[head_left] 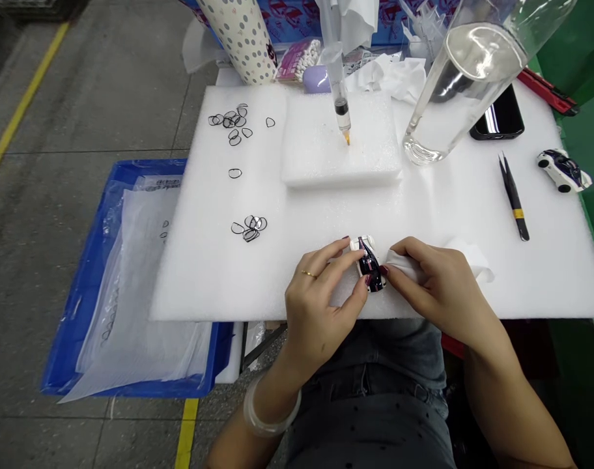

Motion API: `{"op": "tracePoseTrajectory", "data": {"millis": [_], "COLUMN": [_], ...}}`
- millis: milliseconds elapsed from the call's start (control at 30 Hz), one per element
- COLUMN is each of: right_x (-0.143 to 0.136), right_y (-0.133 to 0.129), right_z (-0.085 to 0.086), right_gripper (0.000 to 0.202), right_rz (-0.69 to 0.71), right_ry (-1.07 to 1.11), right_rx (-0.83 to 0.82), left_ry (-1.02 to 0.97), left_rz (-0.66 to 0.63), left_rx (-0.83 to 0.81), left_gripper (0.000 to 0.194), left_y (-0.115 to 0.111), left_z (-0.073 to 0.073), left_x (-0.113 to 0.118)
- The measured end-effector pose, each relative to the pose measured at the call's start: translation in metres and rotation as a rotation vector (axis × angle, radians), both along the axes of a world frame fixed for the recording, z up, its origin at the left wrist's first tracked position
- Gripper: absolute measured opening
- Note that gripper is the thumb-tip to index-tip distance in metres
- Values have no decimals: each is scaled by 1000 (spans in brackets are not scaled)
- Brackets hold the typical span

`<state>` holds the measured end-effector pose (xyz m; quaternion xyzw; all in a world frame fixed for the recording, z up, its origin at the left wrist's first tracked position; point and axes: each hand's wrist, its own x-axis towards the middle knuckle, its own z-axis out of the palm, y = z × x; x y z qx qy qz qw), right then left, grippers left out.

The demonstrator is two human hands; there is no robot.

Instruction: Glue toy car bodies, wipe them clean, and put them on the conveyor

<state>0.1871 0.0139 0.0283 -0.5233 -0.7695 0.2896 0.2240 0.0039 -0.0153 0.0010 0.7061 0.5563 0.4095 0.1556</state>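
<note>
pinching a toy car is the left hand; the right hand pinches white tissue beside it.

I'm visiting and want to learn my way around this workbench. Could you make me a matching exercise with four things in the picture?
Things
1. syringe
2. white wipe
3. tweezers
4. blue tray

Places, colours and states
A. black with a yellow band
B. holding white sheets
C. orange tip pointing down
D. in the right hand, beside a toy car

Pairs: 1-C, 2-D, 3-A, 4-B
</note>
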Motion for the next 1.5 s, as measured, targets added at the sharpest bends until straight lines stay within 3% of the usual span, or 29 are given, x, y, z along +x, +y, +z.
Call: {"op": "tracePoseTrajectory", "data": {"millis": [333,833,900,967,1067,1167,1267,1400,1500], "right_x": [-2,-3,1,4,7,7,4,-1,-5], "right_y": [0,-4,-5,-9,-18,-29,-37,-38,-33], "right_z": [0,-7,-8,-8,-11,-17,-23,-23,-22], "right_gripper": [15,14,14,12,10,13,19,18,16], "right_rz": [-1,-25,-19,-69,-187,-149,-73,-47,-148], "right_ry": [6,-41,7,63,61,-25,-100,-146,-154], "right_rx": [-4,117,86,99,296,514,631,622,555], "left_ry": [17,35,36,79,137,75,43,50,48], "left_rz": [8,-28,-111,-297,-522,-437,-377,-390,-390], "left_rx": [4,-76,-144,-190,-167,-93,-60,-67,-67], "left_gripper": [23,18,29,50,55,32,25,27,27], "left_y": [0,3,8,16,29,35,34,33,32], "left_z": [0,6,8,9,7,3,1,1,1], "left_x": [0,-3,-11,-20,-29,-29,-25,-25,-26]}}
